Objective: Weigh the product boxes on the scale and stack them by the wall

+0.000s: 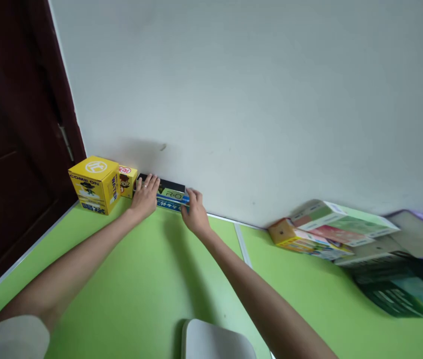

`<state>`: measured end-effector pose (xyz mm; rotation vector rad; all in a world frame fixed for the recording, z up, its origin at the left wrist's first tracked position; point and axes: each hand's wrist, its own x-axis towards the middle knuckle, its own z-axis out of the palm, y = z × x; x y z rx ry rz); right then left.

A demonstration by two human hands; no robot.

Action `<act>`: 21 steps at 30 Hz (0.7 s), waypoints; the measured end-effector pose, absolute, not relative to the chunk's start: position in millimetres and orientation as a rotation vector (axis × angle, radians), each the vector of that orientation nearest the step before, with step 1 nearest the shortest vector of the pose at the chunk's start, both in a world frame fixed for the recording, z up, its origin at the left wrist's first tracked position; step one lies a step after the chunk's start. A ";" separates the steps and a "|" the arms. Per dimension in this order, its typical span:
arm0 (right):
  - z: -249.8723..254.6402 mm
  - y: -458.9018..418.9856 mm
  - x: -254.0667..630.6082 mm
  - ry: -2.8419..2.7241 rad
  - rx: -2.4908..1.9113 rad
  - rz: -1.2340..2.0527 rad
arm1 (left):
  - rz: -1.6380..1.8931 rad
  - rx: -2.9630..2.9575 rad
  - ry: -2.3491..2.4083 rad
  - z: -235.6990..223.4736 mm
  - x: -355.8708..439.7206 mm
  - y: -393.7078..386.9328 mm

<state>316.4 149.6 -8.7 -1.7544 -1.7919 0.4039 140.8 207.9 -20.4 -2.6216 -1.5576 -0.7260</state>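
Against the wall, a long black box with green on its front lies on top of a blue box with white lettering. My left hand is closed over the left part of the black box, fingers on its top. My right hand closes round the right end of the stack, its thumb at the front of the blue box and fingers at the end. Left of the stack stands a small yellow box, and beside that a larger yellow carton with a white ring mark.
At the right, a yellow-orange box, a green and white box and a dark green package lie by the wall. A white rounded object lies at the front of the green tabletop. A dark door stands at left.
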 end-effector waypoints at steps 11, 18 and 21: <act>-0.2 166.3 323.3 -2.051 -1.669 0.218 | -0.613 -2.576 -1.404 6.2 124.9 203.6; 27.2 -22.0 389.3 -1.964 -1.367 0.807 | -0.870 -3.111 -1.233 17.0 118.5 54.5; 20.6 -110.8 397.1 -1.787 -1.424 0.976 | -0.969 -3.186 -1.409 -10.9 118.2 -16.2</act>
